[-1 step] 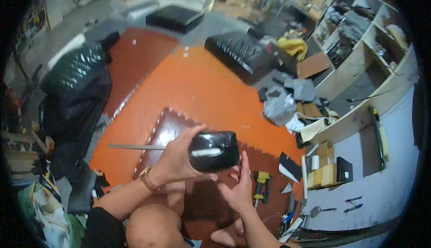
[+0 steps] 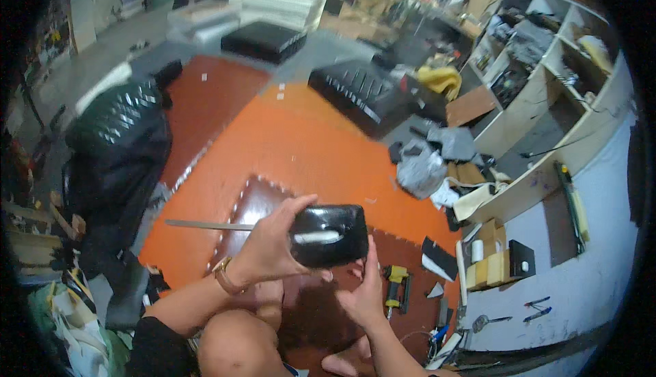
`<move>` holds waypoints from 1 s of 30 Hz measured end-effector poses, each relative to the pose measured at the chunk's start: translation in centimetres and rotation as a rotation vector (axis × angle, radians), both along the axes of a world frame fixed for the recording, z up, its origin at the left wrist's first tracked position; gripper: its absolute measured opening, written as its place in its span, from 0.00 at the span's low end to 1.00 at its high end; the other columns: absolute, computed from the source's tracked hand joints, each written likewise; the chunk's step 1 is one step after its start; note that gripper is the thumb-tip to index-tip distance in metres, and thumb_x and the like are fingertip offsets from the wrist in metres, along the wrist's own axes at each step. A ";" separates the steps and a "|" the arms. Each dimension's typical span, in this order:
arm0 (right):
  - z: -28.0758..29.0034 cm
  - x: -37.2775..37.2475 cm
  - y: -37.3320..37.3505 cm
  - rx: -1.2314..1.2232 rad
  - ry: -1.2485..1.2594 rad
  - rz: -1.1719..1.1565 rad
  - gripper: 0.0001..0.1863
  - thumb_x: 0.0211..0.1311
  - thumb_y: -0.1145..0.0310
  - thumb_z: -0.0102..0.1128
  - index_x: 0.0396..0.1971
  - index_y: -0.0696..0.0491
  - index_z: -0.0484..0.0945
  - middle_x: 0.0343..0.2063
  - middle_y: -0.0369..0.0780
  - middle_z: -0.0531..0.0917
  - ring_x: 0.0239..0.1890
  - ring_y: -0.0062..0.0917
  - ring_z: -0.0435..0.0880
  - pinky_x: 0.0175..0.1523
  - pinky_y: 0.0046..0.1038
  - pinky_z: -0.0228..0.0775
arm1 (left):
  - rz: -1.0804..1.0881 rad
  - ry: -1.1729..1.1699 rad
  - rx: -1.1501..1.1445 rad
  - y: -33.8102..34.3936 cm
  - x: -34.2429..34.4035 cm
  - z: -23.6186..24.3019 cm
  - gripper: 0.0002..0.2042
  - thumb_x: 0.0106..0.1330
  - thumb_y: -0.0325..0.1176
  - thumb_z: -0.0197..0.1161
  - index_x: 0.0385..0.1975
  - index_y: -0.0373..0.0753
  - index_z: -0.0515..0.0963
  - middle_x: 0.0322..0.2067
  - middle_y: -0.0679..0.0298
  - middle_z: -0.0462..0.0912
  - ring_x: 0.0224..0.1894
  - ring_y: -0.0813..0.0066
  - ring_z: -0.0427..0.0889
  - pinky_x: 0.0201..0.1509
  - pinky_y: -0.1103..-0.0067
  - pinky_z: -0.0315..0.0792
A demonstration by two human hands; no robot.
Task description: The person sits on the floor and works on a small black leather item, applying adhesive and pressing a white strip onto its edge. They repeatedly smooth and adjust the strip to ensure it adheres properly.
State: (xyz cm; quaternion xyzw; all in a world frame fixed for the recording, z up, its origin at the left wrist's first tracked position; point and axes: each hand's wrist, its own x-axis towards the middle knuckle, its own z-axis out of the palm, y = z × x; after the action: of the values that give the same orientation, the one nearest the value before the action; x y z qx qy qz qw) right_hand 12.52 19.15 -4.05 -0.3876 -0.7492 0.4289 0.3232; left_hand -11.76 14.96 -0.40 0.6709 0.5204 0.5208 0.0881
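Observation:
A glossy black padded block (image 2: 342, 244) with a bright glare on its top is held up over the floor in front of me. My left hand (image 2: 277, 237), with a brown-strapped watch on the wrist, grips its left end, thumb along the far edge. A flat metal strip (image 2: 208, 225) sticks out leftward from behind this hand; whether it joins the block is hidden. At the block's near right corner, my right hand (image 2: 365, 295) has its fingers against the side and underneath, partly out of sight.
Brown and orange mats (image 2: 307, 145) cover the floor. A yellow-and-black staple gun (image 2: 395, 287) lies right of my hands. Black cushions (image 2: 362, 93) sit farther off, black sheeting (image 2: 113, 179) is heaped at left, and shelves (image 2: 540, 104) stand at right beside grey plastic bags (image 2: 420, 169).
The block and both hands sit slightly lower and farther right in the picture. The surroundings shift a little too, as the view tilts. Both hands keep their hold.

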 end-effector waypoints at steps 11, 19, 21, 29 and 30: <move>12.5 4.5 -13.9 0.033 0.665 0.086 0.60 0.56 0.58 0.86 0.79 0.50 0.49 0.70 0.47 0.68 0.72 0.39 0.74 0.69 0.49 0.77 | -0.095 -0.224 0.383 -16.0 11.2 18.7 0.62 0.44 0.46 0.93 0.76 0.28 0.56 0.62 0.51 0.76 0.67 0.61 0.78 0.70 0.66 0.75; 14.1 10.5 -16.7 0.660 0.115 -0.206 0.53 0.52 0.67 0.87 0.74 0.54 0.60 0.66 0.45 0.77 0.66 0.35 0.79 0.72 0.37 0.70 | -0.143 -0.767 0.445 -22.9 22.3 19.7 0.57 0.55 0.37 0.86 0.78 0.32 0.49 0.70 0.48 0.67 0.73 0.58 0.69 0.76 0.65 0.67; 16.4 13.4 -16.0 0.738 0.180 -0.230 0.51 0.51 0.68 0.87 0.73 0.55 0.64 0.65 0.44 0.78 0.66 0.33 0.79 0.73 0.35 0.69 | -0.205 -0.836 0.337 -23.3 23.5 19.0 0.61 0.55 0.34 0.86 0.82 0.37 0.42 0.74 0.50 0.62 0.76 0.56 0.66 0.79 0.63 0.63; 19.3 18.4 -12.4 0.517 0.559 0.085 0.58 0.52 0.76 0.84 0.81 0.54 0.55 0.69 0.42 0.76 0.69 0.32 0.77 0.73 0.34 0.70 | -0.465 -0.674 -0.186 -22.9 16.5 15.7 0.53 0.66 0.66 0.70 0.81 0.40 0.53 0.72 0.56 0.71 0.72 0.56 0.75 0.65 0.60 0.82; 18.6 18.6 -13.0 0.371 0.587 0.106 0.58 0.53 0.76 0.84 0.81 0.53 0.56 0.69 0.41 0.76 0.69 0.31 0.77 0.73 0.34 0.71 | -0.481 -0.723 -0.224 -22.4 16.8 14.9 0.52 0.66 0.67 0.69 0.80 0.40 0.55 0.72 0.55 0.71 0.72 0.56 0.74 0.65 0.59 0.82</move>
State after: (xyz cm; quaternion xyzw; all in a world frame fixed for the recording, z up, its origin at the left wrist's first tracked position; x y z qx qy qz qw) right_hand 31.12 6.12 14.58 -0.1432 -0.7086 0.3946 0.5671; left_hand 5.04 -7.42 14.46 0.5340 0.3387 0.6270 0.4550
